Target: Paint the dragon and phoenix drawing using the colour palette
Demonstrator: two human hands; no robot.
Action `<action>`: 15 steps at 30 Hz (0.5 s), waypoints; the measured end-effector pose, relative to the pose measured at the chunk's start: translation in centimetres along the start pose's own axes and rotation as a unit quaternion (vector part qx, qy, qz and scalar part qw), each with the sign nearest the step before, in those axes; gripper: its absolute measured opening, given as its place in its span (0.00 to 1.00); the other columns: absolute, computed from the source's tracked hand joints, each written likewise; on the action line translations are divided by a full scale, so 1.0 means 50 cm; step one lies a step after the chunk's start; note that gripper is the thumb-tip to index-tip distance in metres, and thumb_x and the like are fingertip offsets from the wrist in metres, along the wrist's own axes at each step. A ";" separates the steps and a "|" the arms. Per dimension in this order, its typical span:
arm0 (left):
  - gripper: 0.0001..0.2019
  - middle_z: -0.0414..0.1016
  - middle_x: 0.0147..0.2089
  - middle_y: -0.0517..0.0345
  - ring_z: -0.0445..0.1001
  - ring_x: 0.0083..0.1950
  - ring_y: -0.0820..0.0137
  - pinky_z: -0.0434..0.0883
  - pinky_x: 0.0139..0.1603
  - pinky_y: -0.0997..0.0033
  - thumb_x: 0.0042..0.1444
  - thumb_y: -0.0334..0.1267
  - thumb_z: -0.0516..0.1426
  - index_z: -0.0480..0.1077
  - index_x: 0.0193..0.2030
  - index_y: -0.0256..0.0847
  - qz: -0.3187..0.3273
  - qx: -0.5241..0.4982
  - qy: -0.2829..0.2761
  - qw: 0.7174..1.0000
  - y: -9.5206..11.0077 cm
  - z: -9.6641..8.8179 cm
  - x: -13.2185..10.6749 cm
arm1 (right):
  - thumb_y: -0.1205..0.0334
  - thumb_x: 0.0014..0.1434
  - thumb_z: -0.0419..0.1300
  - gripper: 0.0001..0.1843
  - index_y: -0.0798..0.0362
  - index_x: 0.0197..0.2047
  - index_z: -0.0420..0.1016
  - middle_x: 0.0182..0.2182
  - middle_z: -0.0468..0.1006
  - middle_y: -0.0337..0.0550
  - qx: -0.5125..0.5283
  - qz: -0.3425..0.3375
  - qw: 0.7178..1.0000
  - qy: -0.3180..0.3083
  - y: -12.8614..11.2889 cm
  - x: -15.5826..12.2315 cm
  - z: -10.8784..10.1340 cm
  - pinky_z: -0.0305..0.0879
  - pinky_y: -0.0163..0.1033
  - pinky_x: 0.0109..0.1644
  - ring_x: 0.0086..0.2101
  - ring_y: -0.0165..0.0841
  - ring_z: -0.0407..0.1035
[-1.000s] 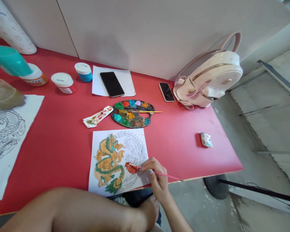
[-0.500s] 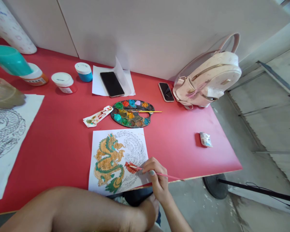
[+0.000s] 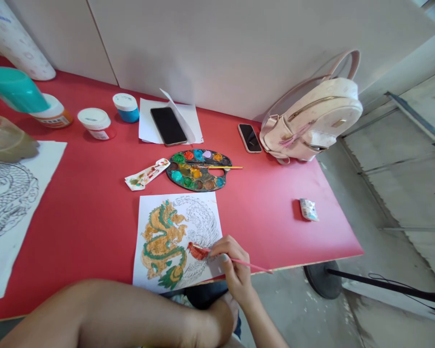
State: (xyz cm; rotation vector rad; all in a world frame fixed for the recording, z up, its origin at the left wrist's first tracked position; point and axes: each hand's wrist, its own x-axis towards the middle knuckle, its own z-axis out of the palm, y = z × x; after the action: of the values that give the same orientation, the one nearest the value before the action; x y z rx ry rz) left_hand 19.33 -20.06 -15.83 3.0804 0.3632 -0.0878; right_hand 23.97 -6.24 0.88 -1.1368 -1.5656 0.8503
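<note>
In my right hand (image 3: 235, 266) is a thin pink paintbrush (image 3: 252, 265), pinched between thumb and fingers. Its tip rests by a red-painted patch (image 3: 198, 251) on a line-art sheet (image 3: 145, 203). A gold and green painted dragon (image 3: 165, 237) fills the left side of that sheet; the right side is mostly bare black outlines. My left forearm (image 3: 148, 309) lies across the front edge of the table, and my left hand (image 3: 229, 311) is low beside my right wrist, its fingers hidden. Beyond the sheet lies a paint palette (image 3: 199, 184) with a yellow paintbrush (image 3: 235, 167) across it.
A paint-stained tissue (image 3: 141, 180) touches the palette. Phones (image 3: 168, 125) (image 3: 250, 137), a pink backpack (image 3: 311, 121) and a small crumpled packet (image 3: 309, 210) stand around. Paint jars (image 3: 95, 124) (image 3: 126, 108), a cup of murky water (image 3: 10, 142) and another outline drawing (image 3: 10, 198) are left.
My right hand has shifted slightly left, and the brush handle has moved a little with it. The raised paper flap behind the phone has dropped lower.
</note>
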 end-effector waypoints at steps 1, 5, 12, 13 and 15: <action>0.13 0.80 0.34 0.54 0.74 0.38 0.63 0.66 0.35 0.63 0.45 0.37 0.68 0.85 0.40 0.49 0.001 0.001 0.002 1.000 0.000 0.001 0.000 | 0.51 0.77 0.48 0.23 0.50 0.38 0.78 0.30 0.78 0.43 0.001 0.005 1.000 0.010 0.000 0.000 0.000 0.66 0.39 0.37 0.33 0.35 0.72; 0.16 0.83 0.41 0.53 0.76 0.46 0.60 0.69 0.37 0.63 0.45 0.35 0.66 0.85 0.43 0.46 -0.029 -0.022 0.009 0.999 0.000 -0.002 -0.003 | 0.52 0.77 0.48 0.23 0.50 0.35 0.77 0.28 0.77 0.42 0.015 0.019 0.999 0.038 -0.003 0.002 0.000 0.65 0.38 0.35 0.31 0.34 0.72; 0.14 0.82 0.39 0.52 0.76 0.41 0.59 0.70 0.34 0.60 0.47 0.37 0.65 0.85 0.43 0.46 -0.013 -0.020 -0.035 0.999 -0.005 -0.019 0.001 | 0.51 0.77 0.48 0.25 0.51 0.33 0.78 0.26 0.78 0.44 0.005 0.026 0.999 0.043 -0.005 0.001 0.001 0.66 0.40 0.33 0.29 0.35 0.72; 0.15 0.82 0.40 0.52 0.76 0.42 0.59 0.71 0.35 0.59 0.50 0.39 0.64 0.85 0.45 0.47 -0.008 0.003 -0.038 0.999 -0.002 -0.021 0.003 | 0.50 0.77 0.47 0.26 0.51 0.33 0.77 0.26 0.77 0.44 0.011 0.035 0.998 0.052 -0.004 0.000 0.001 0.66 0.40 0.33 0.29 0.35 0.72; 0.15 0.81 0.41 0.53 0.75 0.43 0.59 0.70 0.35 0.58 0.52 0.44 0.63 0.84 0.47 0.52 -0.020 0.058 -0.069 0.996 0.007 -0.023 0.009 | 0.49 0.76 0.47 0.26 0.51 0.33 0.78 0.26 0.78 0.44 0.017 0.038 0.998 0.042 -0.004 -0.001 0.000 0.66 0.40 0.33 0.29 0.36 0.72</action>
State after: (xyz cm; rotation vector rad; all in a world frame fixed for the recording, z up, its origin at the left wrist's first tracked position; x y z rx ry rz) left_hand 19.90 -20.24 -14.69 3.1574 0.4270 -0.3319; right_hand 23.91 -6.36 1.03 -1.1988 -1.4413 0.8654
